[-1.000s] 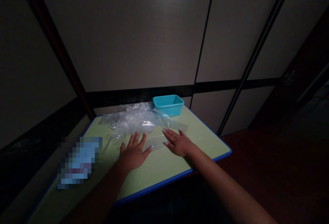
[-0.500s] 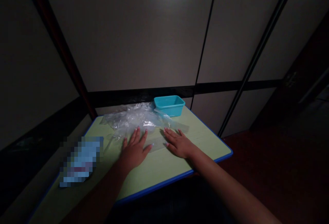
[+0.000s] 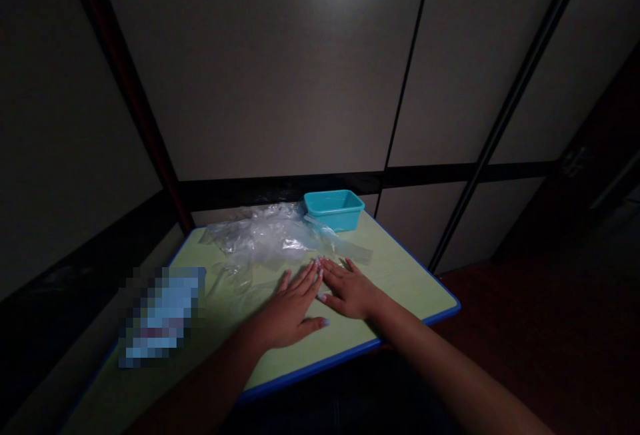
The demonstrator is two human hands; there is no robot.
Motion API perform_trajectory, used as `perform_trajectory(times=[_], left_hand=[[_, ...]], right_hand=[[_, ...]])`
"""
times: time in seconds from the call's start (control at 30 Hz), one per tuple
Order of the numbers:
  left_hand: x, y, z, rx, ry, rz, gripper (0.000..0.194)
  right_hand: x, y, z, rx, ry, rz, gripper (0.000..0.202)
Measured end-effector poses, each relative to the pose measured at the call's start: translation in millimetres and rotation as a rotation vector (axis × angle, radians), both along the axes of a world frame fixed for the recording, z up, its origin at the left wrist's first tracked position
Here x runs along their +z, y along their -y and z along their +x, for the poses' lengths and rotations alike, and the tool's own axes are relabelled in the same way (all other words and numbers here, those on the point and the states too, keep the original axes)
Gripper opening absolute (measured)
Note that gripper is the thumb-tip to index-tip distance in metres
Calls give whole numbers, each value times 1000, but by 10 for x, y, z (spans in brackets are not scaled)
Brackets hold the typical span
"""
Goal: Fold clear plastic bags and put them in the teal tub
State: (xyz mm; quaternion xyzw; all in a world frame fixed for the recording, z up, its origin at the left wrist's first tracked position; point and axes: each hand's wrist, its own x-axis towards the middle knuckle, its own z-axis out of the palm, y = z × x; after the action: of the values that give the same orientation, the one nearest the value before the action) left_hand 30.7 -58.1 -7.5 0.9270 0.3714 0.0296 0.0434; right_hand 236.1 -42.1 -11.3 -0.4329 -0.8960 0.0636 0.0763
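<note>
My left hand lies flat with fingers outstretched over the pale green tabletop. Beside it, my right hand is also flat, and the fingertips of both hands come together. Under and around the fingers I make out thin clear plastic spread on the table; how much the palms cover is hidden. Just beyond the hands lies a crumpled heap of clear plastic bags, with a loose strip reaching right, past my right fingertips.
A turquoise rectangular basket stands at the table's back edge, touching the plastic heap. A blurred-out blue item lies at the left. The table's blue edge runs close to my forearms; panelled doors rise behind.
My left hand has slid right across the table until its fingertips meet those of my right hand. My right hand stays nearly in place. The view has shifted slightly.
</note>
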Motion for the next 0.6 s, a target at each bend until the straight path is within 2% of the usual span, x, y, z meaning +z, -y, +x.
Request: perform_trajectory(times=[0.2,0.43,0.6], left_hand=[[26,41,53,-130,47,-15,73],[9,43,75,-43,29,-39,68],[78,56,127,-102,15,-3,80]], right_hand=[[-43,-16,-7,-45,7,21,60],[-22,-8,-13,-30,43,7,62],[-48,-23,-18,-65,56,-2,63]])
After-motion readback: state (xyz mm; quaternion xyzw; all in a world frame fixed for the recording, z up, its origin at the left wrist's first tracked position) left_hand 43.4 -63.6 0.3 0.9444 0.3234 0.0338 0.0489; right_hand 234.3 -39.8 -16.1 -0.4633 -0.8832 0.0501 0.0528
